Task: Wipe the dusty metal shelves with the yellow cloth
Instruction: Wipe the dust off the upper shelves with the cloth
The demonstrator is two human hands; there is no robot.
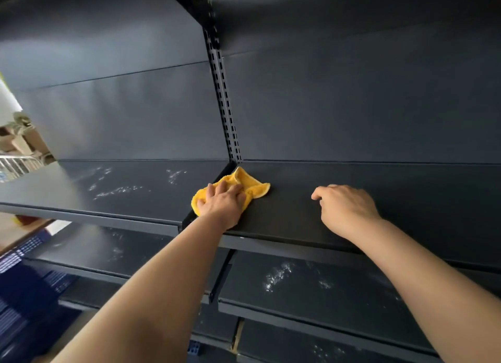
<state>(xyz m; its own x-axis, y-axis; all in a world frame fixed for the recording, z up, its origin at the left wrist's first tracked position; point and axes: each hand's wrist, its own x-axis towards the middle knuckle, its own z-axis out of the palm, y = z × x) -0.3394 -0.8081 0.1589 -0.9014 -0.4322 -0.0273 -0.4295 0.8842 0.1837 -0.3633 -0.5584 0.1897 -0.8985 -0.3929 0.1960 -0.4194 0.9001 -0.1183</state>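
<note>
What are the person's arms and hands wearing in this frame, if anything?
Nothing visible. The left forearm and right forearm are bare to the frame edge, with no sleeve in view. The left hand and right hand have no gloves, and no watch, bracelet or ring shows.

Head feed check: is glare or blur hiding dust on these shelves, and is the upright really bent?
Head view: soft sheen on the back panel only; dust on the left shelf reads clearly; the upright looks bent by wide-angle distortion; the bottom-left corner is blurred; cloth and left hand are sharp.
</note>
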